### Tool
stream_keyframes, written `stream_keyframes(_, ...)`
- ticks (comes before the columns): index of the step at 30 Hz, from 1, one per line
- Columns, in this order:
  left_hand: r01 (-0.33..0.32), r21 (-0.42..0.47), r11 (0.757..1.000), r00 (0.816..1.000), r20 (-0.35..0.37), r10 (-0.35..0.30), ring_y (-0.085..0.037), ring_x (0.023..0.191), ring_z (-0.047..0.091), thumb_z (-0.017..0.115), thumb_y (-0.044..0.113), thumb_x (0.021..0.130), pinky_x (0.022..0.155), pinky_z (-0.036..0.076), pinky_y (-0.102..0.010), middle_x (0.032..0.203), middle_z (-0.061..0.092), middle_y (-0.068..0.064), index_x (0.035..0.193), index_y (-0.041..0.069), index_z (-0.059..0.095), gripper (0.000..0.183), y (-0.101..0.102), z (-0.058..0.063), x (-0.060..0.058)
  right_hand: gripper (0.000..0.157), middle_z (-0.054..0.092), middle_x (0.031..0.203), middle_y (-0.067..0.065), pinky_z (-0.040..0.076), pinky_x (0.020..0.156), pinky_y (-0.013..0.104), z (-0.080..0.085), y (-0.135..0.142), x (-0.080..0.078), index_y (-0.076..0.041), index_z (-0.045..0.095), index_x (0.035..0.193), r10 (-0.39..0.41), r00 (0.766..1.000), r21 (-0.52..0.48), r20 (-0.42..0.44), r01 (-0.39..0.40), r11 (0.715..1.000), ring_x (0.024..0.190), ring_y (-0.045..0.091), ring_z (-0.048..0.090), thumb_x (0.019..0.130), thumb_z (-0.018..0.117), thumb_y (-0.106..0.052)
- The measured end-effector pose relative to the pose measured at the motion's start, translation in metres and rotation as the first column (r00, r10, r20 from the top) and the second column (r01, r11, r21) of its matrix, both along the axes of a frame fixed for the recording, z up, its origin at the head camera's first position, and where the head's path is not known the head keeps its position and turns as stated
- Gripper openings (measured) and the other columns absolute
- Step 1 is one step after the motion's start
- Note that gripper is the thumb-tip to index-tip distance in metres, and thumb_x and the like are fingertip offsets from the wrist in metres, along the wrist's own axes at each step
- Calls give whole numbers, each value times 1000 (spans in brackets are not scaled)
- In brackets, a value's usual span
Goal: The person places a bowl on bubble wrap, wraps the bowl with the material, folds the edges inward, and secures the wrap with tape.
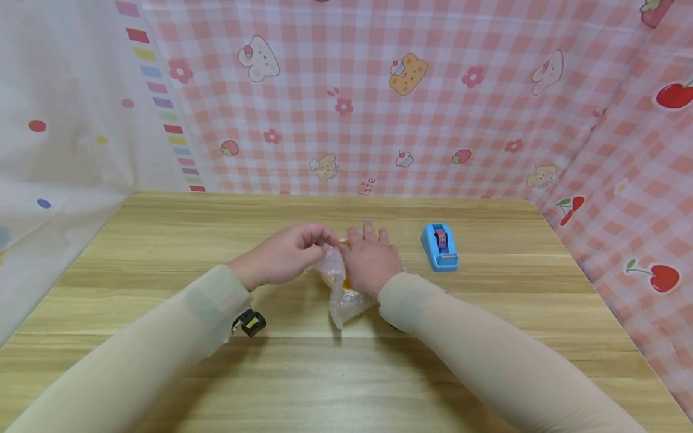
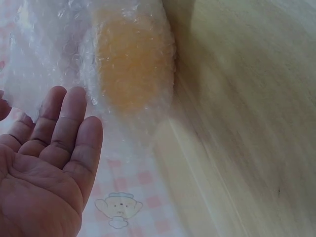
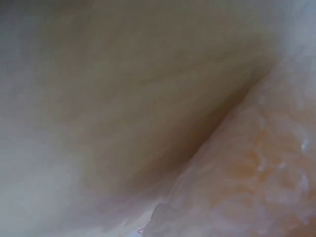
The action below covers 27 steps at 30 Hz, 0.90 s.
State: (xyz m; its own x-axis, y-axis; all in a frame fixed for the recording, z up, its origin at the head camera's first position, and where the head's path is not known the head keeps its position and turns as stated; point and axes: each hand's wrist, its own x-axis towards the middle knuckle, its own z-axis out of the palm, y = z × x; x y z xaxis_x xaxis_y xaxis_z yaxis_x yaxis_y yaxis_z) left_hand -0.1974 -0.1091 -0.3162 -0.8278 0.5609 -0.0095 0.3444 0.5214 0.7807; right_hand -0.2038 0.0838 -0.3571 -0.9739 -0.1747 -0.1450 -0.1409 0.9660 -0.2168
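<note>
A sheet of bubble wrap (image 1: 351, 305) is wrapped around an orange item, which shows blurred through it in the left wrist view (image 2: 129, 61); its exact kind cannot be told. My left hand (image 1: 289, 251) pinches a loose flap of the wrap between thumb and index finger at the left side. The other left fingers (image 2: 64, 131) extend beside the bundle. On top of the bundle lies my right hand (image 1: 372, 260), its fingers spread and pressing, hiding much of it. The right wrist view is filled mostly by blurred surface, with bubble wrap (image 3: 266, 182) close at the lower right.
A blue tape dispenser (image 1: 440, 248) with a pink roll stands to the right of the bundle. The wood-grain table (image 1: 346, 385) runs back to a pink checked cloth (image 1: 346, 108). A small black wrist-camera piece (image 1: 252, 323) sits under the left sleeve.
</note>
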Motion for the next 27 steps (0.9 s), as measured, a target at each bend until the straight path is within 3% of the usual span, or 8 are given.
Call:
stream_keyframes(5,14,31,999,1000,21,-15,-19,97,63,49,7,100,82,52,-32,114,72,-8,132,5,64,35,1,-2,0,60,15,177,17,32,122,67,0,0,-1,-16,30,167,14,1000,16,-5,-14,1000,159,50,20,114,27,-45)
stream_keyframes(11,25,83,996,995,96,-33,-22,93,66,48,4,97,63,47,-25,125,72,-16,148,6,49,51,0,-5,-1,58,20,176,16,31,123,67,2,1,-2,-14,31,167,53,999,38,-11,-52,998,160,47,21,115,28,-40)
stream_keyframes(14,33,96,995,994,98,-42,-22,102,69,49,7,98,73,54,-30,129,71,-16,152,8,45,53,-1,-6,0,56,25,175,14,25,128,62,2,3,-3,-10,35,165,137,990,110,-24,-134,985,162,42,19,115,32,-34)
stream_keyframes(16,46,109,993,994,98,-56,-24,111,70,49,8,101,89,59,-36,131,71,-16,153,8,43,53,-2,-6,0,54,29,174,13,21,130,59,2,4,-4,-6,39,163,193,981,149,-33,-186,971,163,39,19,115,35,-30)
stream_keyframes(18,56,119,991,993,98,-68,-27,119,69,50,9,103,104,56,-44,133,70,-16,154,9,41,52,-2,-6,1,52,32,172,13,19,131,57,3,5,-6,-2,41,161,213,976,138,-38,-205,969,163,37,19,114,36,-26)
stream_keyframes(22,67,113,991,993,90,-77,-29,126,67,53,10,104,111,53,-48,136,68,-15,154,9,41,51,0,-7,2,52,35,170,15,19,131,55,4,7,-7,1,41,159,166,986,19,-28,-166,986,163,35,22,115,32,-24)
stream_keyframes(27,69,48,996,997,33,-71,-25,123,68,63,10,99,108,55,-41,135,69,-12,150,6,47,53,6,-13,3,52,48,162,19,30,129,52,5,9,-8,1,45,157,55,998,-142,-9,-56,988,152,37,44,116,31,-27)
